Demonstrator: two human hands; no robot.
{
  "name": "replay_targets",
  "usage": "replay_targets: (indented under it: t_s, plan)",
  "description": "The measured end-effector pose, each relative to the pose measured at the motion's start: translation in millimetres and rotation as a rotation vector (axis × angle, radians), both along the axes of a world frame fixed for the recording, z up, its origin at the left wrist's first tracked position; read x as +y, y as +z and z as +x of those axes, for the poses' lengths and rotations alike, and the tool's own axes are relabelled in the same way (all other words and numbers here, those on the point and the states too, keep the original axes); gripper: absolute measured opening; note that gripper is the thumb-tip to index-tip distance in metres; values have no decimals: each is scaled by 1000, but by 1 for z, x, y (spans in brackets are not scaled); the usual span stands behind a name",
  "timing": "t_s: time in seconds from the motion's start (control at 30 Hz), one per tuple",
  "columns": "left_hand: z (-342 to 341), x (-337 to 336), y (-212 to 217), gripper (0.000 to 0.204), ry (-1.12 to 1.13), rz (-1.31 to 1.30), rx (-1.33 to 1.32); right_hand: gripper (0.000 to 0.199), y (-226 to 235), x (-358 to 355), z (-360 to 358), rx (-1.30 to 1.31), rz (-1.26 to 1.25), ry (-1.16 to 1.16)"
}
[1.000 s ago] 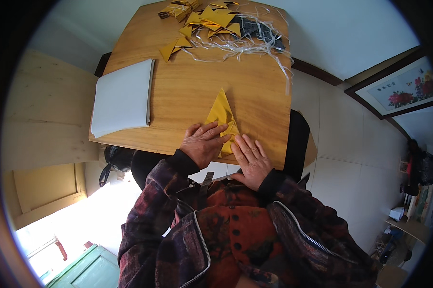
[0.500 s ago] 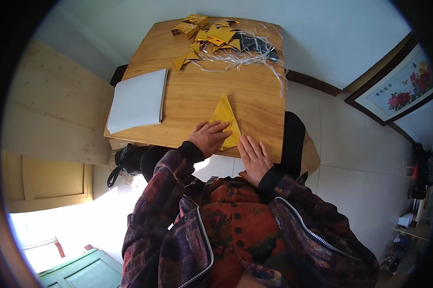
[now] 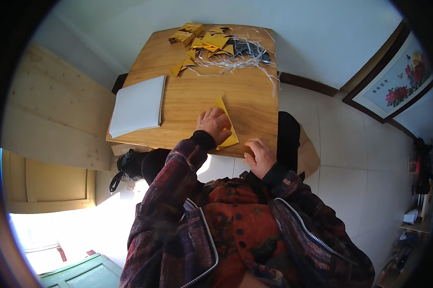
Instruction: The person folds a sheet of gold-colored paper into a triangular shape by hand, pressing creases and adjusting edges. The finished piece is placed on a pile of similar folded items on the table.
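A folded triangle of yellow paper point(image 3: 229, 120) lies near the front edge of the wooden table, its point toward the far side. My left hand point(image 3: 213, 125) rests across the paper's left side with its fingers curled down onto it, covering part of the triangle. At the table's front edge, right of the paper, my right hand point(image 3: 261, 156) sits apart from it. Its fingers are loosely bent, the thumb is away from them, and nothing shows in it.
A stack of white sheets point(image 3: 139, 106) lies on the table's left. Toward the back are several folded gold paper pieces point(image 3: 214, 41), a tied gold bundle point(image 3: 186, 33), white plastic strips point(image 3: 235, 62) and a dark grey heap point(image 3: 247, 47). A framed flower picture point(image 3: 394, 77) is at the right.
My left hand has moved up the paper slightly and its fingers have curled. My right hand has come off the triangle's right edge, moving right, and its straight fingers have bent.
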State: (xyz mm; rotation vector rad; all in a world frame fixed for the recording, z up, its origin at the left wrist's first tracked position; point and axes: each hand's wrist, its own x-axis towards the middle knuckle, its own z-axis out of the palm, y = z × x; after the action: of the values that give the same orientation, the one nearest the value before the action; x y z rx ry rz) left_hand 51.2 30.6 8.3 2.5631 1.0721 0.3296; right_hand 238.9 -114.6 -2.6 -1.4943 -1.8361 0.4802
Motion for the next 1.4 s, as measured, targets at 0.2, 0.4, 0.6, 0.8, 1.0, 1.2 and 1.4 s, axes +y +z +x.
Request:
replay_targets:
  t_s: [0.2,0.4,0.6,0.8,1.0,1.2,1.4]
  plan:
    - [1,-6,-4,84,267,-110,95,29,6,4,-5,40,-109,-59]
    - [2,-33,-13,77,250,-104,55,30,16,13,-20,-208,-209,-99]
    - [-8,-76,-20,67,350,-20,-110,26,13,5,-25,-194,-162,-89]
    - [-38,-103,-29,38,647,-300,-626,26,5,1,-26,-156,-13,-77]
    - [-41,-108,-46,21,640,-735,-954,28,2,6,-27,-127,46,-37]
    - [-41,-117,-54,20,584,-1024,-1025,23,-3,7,-29,27,-107,-53]
    - [-52,-104,-28,51,217,-1035,-1290,15,21,25,-11,811,-539,213]
